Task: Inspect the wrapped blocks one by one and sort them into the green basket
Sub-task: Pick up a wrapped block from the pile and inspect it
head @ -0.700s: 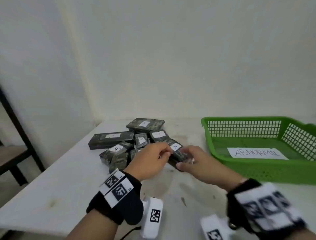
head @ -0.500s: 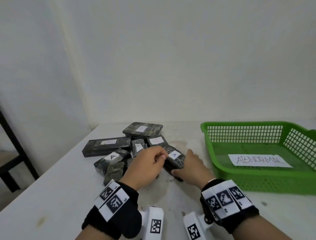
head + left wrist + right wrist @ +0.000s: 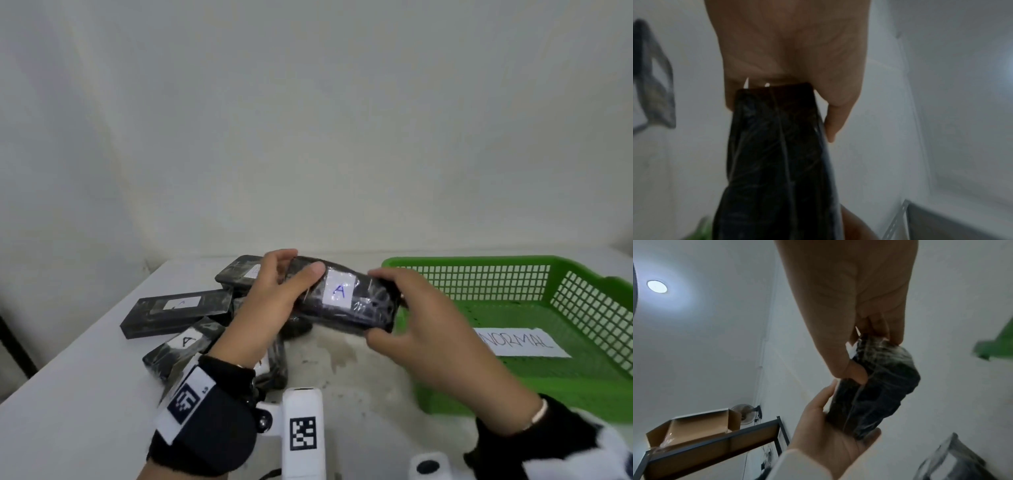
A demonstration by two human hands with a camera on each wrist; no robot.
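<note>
Pile of blocks [image 3: 178,311]: dark wrapped blocks on the white table [image 3: 85,394], left of the hands.
Left hand [image 3: 270,305]: fingers curled over the far edge, thumb on top; grasps the left end of the held block.
Held block [image 3: 342,301]: lifted above the table, white "A" label up, between both hands.
Right hand [image 3: 418,325]: fingers and thumb clamp the right end.
Green basket [image 3: 513,267]: right, just beside the right hand, holding a paper label [image 3: 524,342].

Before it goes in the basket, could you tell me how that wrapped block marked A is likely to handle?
The wrapped block keeps a straight bar shape between the left hand and right hand, so probably stiff. Its wrinkled glossy film may be slippery. Flat faces: unlikely to roll.
</note>
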